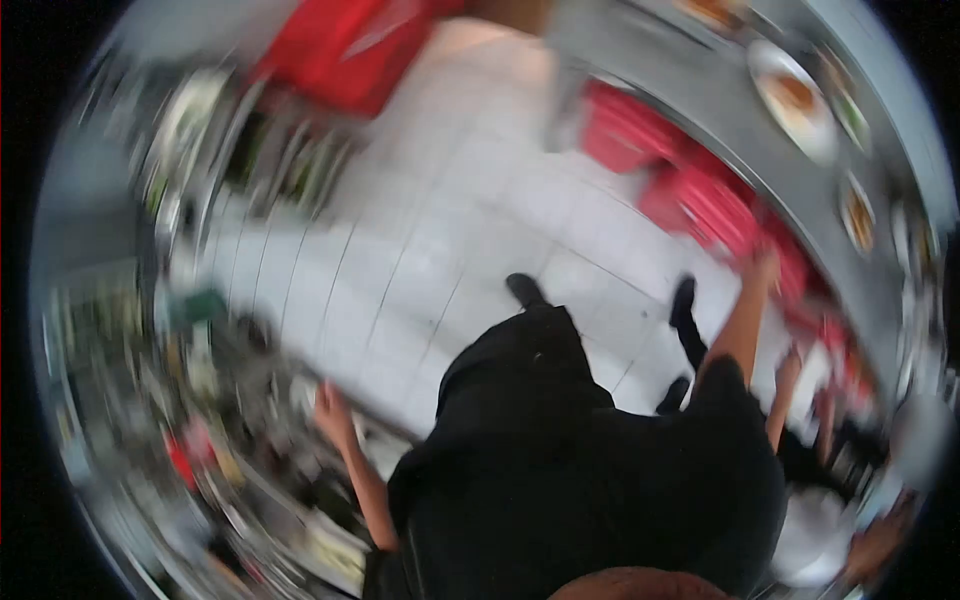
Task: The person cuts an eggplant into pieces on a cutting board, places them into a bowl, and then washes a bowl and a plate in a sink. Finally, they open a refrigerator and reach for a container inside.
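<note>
My left hand (332,412) hangs beside the cluttered counter (375,432) on the left. Its fingers look partly curled, but blur hides whether anything is in them. My right arm reaches forward on the right, with my right hand (765,268) near the red plastic bins (705,212) under the steel counter (690,75). Motion smears those fingers, so their pose and any contact with a bin cannot be made out.
White plates of food (815,140) stand on the steel counter. A co-worker's hand (789,372) shows at the right, close to my right arm. A red box-like object (345,55) sits at the upper left. White floor tiles (440,220) lie between the counters.
</note>
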Available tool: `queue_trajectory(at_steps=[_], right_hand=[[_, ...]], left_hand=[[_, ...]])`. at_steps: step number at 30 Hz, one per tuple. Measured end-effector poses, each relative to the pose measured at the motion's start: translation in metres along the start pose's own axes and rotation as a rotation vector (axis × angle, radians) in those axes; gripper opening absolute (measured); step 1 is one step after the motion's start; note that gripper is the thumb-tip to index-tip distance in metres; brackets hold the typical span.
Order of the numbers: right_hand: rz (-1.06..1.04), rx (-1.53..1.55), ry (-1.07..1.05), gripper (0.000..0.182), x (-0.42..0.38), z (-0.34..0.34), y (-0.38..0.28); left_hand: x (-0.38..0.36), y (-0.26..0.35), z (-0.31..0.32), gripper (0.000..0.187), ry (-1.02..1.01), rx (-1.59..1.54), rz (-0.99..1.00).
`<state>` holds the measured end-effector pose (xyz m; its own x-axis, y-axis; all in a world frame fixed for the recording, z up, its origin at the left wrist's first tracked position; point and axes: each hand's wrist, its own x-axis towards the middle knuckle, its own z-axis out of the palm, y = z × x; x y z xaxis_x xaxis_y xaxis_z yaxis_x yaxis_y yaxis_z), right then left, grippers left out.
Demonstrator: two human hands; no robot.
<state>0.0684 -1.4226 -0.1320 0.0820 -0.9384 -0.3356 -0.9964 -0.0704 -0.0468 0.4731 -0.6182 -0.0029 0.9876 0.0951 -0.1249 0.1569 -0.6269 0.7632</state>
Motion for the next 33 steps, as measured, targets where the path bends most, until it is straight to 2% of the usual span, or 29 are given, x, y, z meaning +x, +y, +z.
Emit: queue_trajectory(at_steps=[1, 2, 3, 4, 5, 6, 7, 9, 10, 12, 14, 16, 17, 18, 20, 21, 23, 24, 25, 26, 28, 29, 30, 33], right_hand=[[-0.074, -0.572, 0.043, 0.044, -0.02, 0.024, -0.012], [-0.153, -0.398, 0.131, 0.033, -0.024, 0.061, -0.008], [-0.267, -0.211, 0.14, 0.031, -0.019, 0.086, -0.021], [-0.396, -0.024, 0.089, 0.03, -0.02, 0.109, -0.035], [-0.537, 0.099, 0.009, 0.028, -0.021, 0.125, -0.072], [-0.692, 0.191, -0.085, 0.026, -0.021, 0.149, -0.096], [-0.891, 0.222, -0.168, 0.025, -0.025, 0.168, -0.129], [-1.282, 0.266, -0.327, 0.022, -0.047, 0.199, -0.211], [-1.137, 0.311, -0.603, 0.019, -0.069, 0.215, -0.252], [-0.205, 1.0, -0.805, 0.01, -0.176, 0.216, -0.369], [-0.501, 0.75, -1.095, 0.011, -0.271, 0.212, -0.448], [-0.692, 0.668, -1.027, 0.011, -0.395, 0.212, -0.505], [-0.846, 0.647, -1.057, 0.014, -0.461, 0.209, -0.513], [-1.03, 0.604, -1.186, 0.013, -0.512, 0.212, -0.519], [-1.163, 0.458, -1.26, 0.037, -0.616, 0.224, -0.525], [-1.243, 0.395, -1.305, 0.038, -0.658, 0.238, -0.523], [-1.493, 0.199, -1.233, 0.036, -0.757, 0.245, -0.488], [-1.744, 0.03, -1.117, 0.03, -0.799, 0.251, -0.469], [-1.922, -0.025, -1.156, 0.026, -0.827, 0.283, -0.461], [-2.079, -0.131, -1.14, 0.024, -0.87, 0.276, -0.429], [-2.236, -0.268, -1.21, 0.024, -0.936, 0.295, -0.391], [-2.461, -0.207, -1.213, 0.022, -0.962, 0.316, -0.383], [-2.626, -0.098, -1.162, 0.02, -0.995, 0.304, -0.362], [-2.745, -0.151, -1.119, 0.02, -1.083, 0.278, -0.332]], left_hand=[[-0.013, -0.01, -0.003, 0.032, 0.03, -0.082, -0.143], [-0.032, -0.009, -0.008, 0.031, 0.059, 0.111, -0.095], [-0.045, -0.017, -0.016, 0.03, 0.089, 0.171, -0.119], [-0.067, -0.035, -0.018, 0.03, 0.215, 0.084, -0.131], [-0.082, -0.056, -0.028, 0.029, 0.217, 0.211, -0.079], [-0.103, -0.055, -0.032, 0.026, 0.321, 0.116, -0.145], [-0.121, -0.064, -0.043, 0.026, 0.377, 0.115, -0.086], [-0.17, -0.087, -0.059, 0.025, 0.477, 0.084, -0.189], [-0.197, -0.106, -0.075, 0.025, 0.529, 0.069, -0.256], [-0.245, -0.143, -0.087, 0.026, 0.588, 0.031, -0.371], [-0.299, -0.175, -0.1, 0.023, 0.724, -0.03, -0.422], [-0.347, -0.192, -0.111, 0.023, 0.833, -0.101, -0.525], [-0.368, -0.2, -0.115, 0.023, 0.888, -0.093, -0.556], [-0.39, -0.207, -0.121, 0.023, 0.932, -0.086, -0.592], [-0.422, -0.213, -0.132, 0.023, 1.035, -0.101, -0.634], [-0.432, -0.215, -0.143, 0.022, 1.101, -0.113, -0.633], [-0.447, -0.218, -0.166, 0.021, 1.22, -0.153, -0.59], [-0.451, -0.222, -0.178, 0.021, 1.255, -0.136, -0.578], [-0.455, -0.227, -0.188, 0.021, 1.292, -0.121, -0.565], [-0.456, -0.23, -0.198, 0.021, 1.328, -0.107, -0.553], [-0.457, -0.225, -0.23, 0.022, 1.343, -0.1, -0.524], [-0.454, -0.22, -0.246, 0.022, 1.364, -0.115, -0.503], [-0.45, -0.218, -0.265, 0.023, 1.378, -0.127, -0.48], [-0.427, -0.231, -0.325, 0.026, 1.301, 0.042, -0.515]])
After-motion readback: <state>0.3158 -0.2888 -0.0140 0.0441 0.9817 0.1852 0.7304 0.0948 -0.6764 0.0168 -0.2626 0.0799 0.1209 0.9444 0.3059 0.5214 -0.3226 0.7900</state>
